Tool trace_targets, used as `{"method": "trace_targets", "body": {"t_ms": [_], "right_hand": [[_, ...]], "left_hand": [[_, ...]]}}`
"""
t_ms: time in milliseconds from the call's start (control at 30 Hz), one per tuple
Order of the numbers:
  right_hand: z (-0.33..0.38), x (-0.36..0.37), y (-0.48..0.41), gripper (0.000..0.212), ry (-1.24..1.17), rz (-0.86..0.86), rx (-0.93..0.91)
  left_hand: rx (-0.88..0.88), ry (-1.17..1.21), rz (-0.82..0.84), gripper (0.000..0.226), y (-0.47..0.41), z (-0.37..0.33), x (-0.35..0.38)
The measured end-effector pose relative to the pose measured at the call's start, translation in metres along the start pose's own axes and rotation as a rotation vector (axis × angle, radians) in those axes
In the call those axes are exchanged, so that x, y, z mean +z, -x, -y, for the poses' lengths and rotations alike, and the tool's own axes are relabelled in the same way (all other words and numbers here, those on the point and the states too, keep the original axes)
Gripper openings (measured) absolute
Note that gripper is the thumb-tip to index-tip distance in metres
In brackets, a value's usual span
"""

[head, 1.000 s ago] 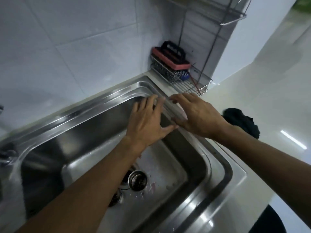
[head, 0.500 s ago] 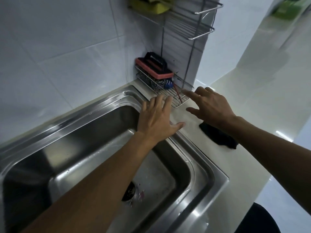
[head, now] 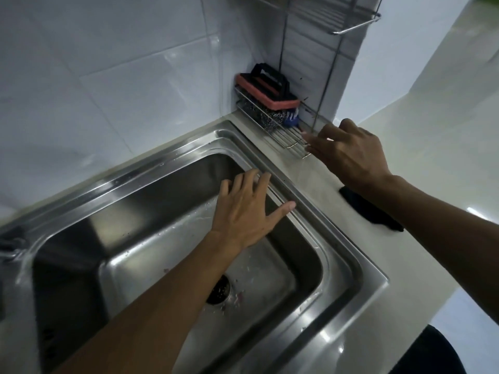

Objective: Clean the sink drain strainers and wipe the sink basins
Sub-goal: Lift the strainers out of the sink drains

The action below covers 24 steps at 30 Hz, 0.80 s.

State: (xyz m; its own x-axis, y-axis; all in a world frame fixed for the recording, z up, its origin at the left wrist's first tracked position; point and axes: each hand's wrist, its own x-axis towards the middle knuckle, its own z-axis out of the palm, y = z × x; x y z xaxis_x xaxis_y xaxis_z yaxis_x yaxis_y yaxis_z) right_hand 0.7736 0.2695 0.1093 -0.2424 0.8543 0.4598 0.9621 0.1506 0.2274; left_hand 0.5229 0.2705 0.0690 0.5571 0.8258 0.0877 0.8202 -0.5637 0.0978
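Observation:
A stainless steel sink basin fills the lower left, with food scraps on its floor. Its drain strainer shows partly beside my left forearm. My left hand is spread flat, fingers apart, resting on the basin's right inner wall and rim, holding nothing. My right hand is open above the counter, fingertips at the front edge of a wire rack. The rack holds a scrub pad with a black handle and pink base, steel wool and a blue item.
A black cloth lies on the white counter under my right wrist. A wire shelf hangs on the tiled wall above. Part of a tap fitting shows at the far left edge. A dark object sits at lower right.
My right hand has moved from the sink rim across the counter to the wire rack. My left hand has stayed spread on the basin's right side while the view shifted.

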Motion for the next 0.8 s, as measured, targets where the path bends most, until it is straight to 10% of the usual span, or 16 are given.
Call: {"method": "trace_targets", "body": {"t_ms": [233, 500, 800], "right_hand": [[0.047, -0.039, 0.021, 0.032, -0.151, -0.135, 0.019], [0.187, -0.06, 0.052, 0.031, -0.451, -0.062, -0.006], [0.295, -0.044, 0.082, 0.035, -0.64, 0.347, 0.016]], "left_hand": [[-0.132, 0.005, 0.007, 0.09, 0.093, 0.052, 0.014], [-0.413, 0.034, 0.382, 0.106, 0.214, 0.132, 0.051], [-0.371, 0.059, 0.566, 0.119, 0.235, 0.146, 0.086]]}}
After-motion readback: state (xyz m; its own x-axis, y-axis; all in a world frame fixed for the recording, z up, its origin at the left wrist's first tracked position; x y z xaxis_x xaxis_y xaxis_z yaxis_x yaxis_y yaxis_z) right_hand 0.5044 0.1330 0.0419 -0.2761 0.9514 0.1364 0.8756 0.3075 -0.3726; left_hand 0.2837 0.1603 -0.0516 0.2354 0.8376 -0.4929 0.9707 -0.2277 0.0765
